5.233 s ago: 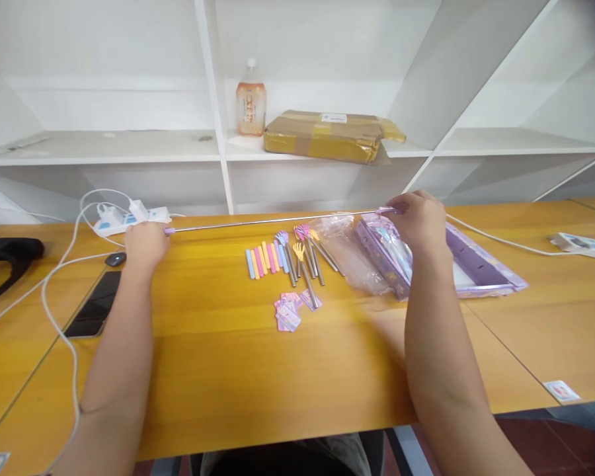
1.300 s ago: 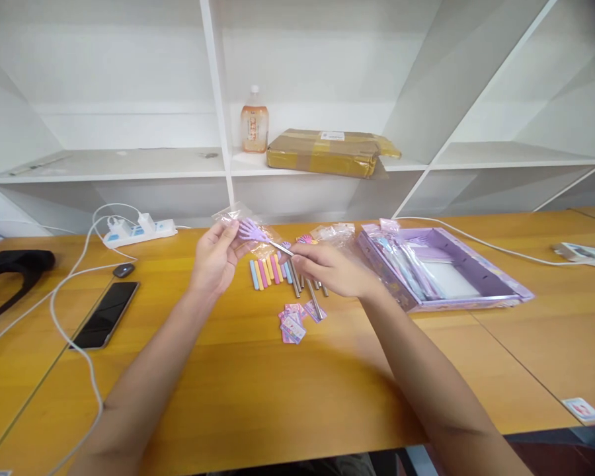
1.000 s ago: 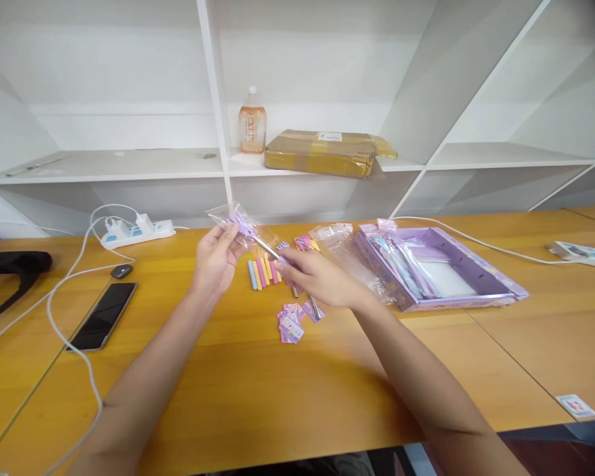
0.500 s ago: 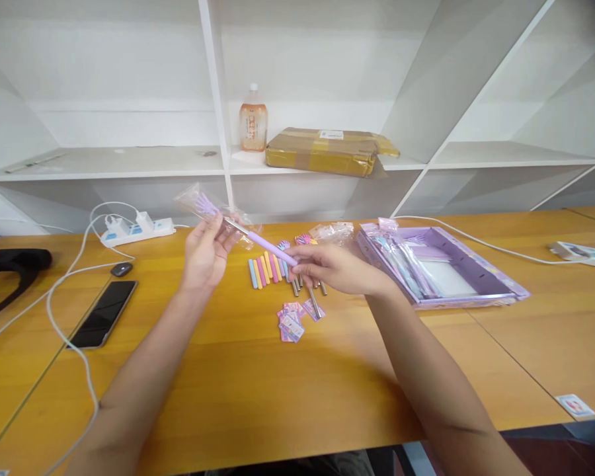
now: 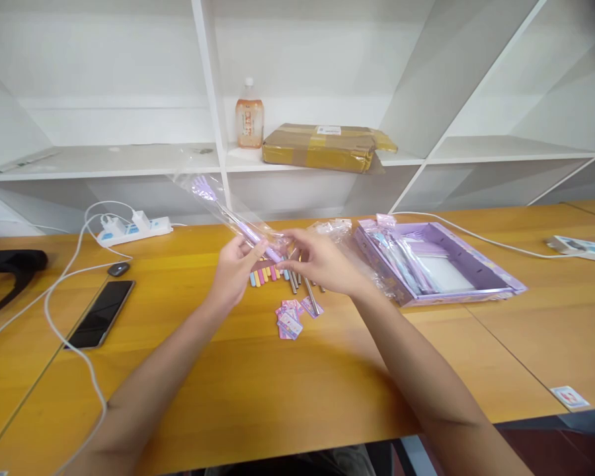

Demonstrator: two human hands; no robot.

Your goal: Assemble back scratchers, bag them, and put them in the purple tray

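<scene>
A purple back scratcher (image 5: 238,226) with a hand-shaped head and metal rod lies slanted inside a clear plastic bag (image 5: 228,210), head up and to the left. My left hand (image 5: 238,268) pinches its handle through the bag. At the lower end, my right hand (image 5: 317,259) has its fingers closed around the bag's edge and the handle's tip. Underneath, on the table, are several coloured handles (image 5: 265,276), partly hidden by my hands, and several metal rods (image 5: 309,291). Small printed cards (image 5: 289,320) lie in a loose pile nearer to me.
To the right stands a purple display box (image 5: 496,285) with bagged back scratchers (image 5: 406,261) in it. Empty clear bags (image 5: 340,231) lie beside it. At left are a phone (image 5: 104,314), a mouse (image 5: 118,269) and a power strip (image 5: 136,229) with cables. A cardboard parcel (image 5: 322,147) and bottle (image 5: 250,119) sit on the shelf.
The bag, earlier over the head end only, now extends down over the handle. My left hand has moved from near the head down and right to the handle.
</scene>
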